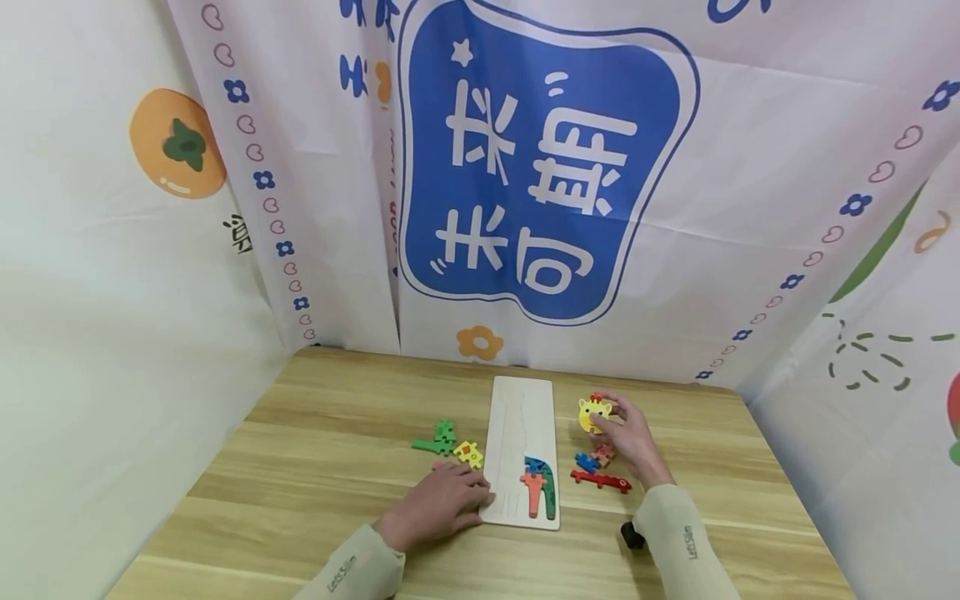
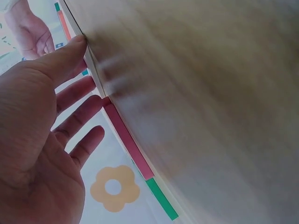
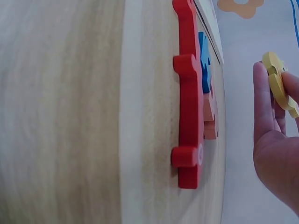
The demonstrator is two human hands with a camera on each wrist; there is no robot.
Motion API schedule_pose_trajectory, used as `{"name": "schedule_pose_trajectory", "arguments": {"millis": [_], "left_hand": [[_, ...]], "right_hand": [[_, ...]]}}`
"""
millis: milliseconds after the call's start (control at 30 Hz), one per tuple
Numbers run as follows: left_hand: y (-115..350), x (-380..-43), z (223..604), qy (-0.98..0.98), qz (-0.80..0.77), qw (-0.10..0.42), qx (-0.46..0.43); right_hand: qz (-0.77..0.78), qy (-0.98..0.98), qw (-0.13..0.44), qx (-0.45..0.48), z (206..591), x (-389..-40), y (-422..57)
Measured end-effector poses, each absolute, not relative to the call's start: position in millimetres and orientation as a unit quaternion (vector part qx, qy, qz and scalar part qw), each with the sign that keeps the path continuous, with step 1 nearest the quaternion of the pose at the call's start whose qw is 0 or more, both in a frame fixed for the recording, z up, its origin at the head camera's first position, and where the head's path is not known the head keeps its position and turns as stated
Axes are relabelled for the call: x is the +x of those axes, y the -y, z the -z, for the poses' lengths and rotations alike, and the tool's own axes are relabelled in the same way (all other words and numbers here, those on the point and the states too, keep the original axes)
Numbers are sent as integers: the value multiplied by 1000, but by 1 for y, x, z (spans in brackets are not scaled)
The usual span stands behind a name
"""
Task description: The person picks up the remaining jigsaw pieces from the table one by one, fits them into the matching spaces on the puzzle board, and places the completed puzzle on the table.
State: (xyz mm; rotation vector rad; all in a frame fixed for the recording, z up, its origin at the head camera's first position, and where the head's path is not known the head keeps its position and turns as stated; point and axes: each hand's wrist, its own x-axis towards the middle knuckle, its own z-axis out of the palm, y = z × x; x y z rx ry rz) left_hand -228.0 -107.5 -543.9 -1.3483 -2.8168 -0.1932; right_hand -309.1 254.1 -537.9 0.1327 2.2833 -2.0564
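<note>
My right hand pinches a yellow giraffe-head puzzle piece between thumb and fingers, raised off the table to the right of a pale wooden puzzle board. In the right wrist view the same yellow piece shows edge-on. My left hand rests at the board's lower left edge, its thumb and fingers loosely extended. Green, blue and orange pieces lie fitted together at the board's lower right.
Left of the board lie green pieces, a yellow spotted piece and a pink piece partly hidden by the left hand. Right of it are a long red piece, a blue piece and salmon pieces. A black object sits near the right sleeve.
</note>
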Motion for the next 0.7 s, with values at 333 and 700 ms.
{"name": "schedule_pose_trajectory", "arguments": {"millis": [333, 700], "left_hand": [[110, -229, 541, 891, 82, 4, -447], [114, -222, 541, 881, 122, -10, -457]], "right_hand": [[622, -781, 14, 53, 532, -314, -249], [599, -797, 11, 77, 535, -324, -219]]}}
